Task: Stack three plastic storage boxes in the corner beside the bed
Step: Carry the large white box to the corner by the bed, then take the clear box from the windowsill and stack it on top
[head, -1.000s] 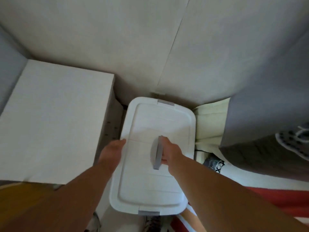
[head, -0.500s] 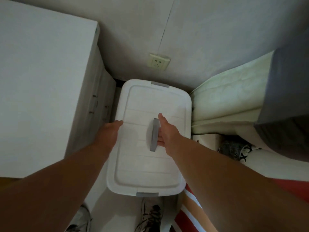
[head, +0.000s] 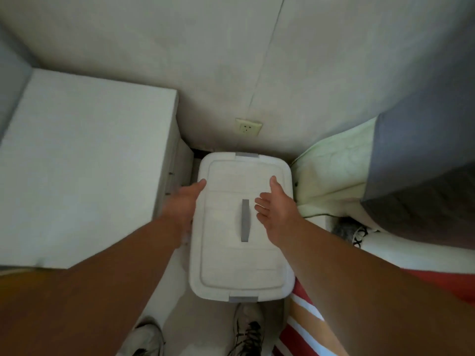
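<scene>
Head view, looking down into the corner. White storage box (head: pixel 241 227) with lid on sits on the floor between a white cabinet (head: pixel 84 163) on the left and the bed (head: pixel 334 170) on the right, its far end close to the wall (head: pixel 205 60) just below a wall socket (head: pixel 248 126). Grey handle (head: pixel 245 220) lies flat along the middle of the lid; grey latch (head: pixel 247 155) at the far end, another latch (head: pixel 243 299) at the near end. Whether other boxes lie under this one cannot be told from above.

Left hand (head: pixel 183 201): fingers extended, slightly blurred, at the left edge of the lid, thumb reaching onto the rim; it grips nothing. Right hand (head: pixel 276 204): spread wide, palm turned toward the handle, just beside it and not holding it.

Pale green sheet and a grey blanket (head: pixel 424 176) cover the bed. Two sneakers (head: pixel 248 330) show at the near end of the box, beside a striped rug (head: pixel 303 325).
</scene>
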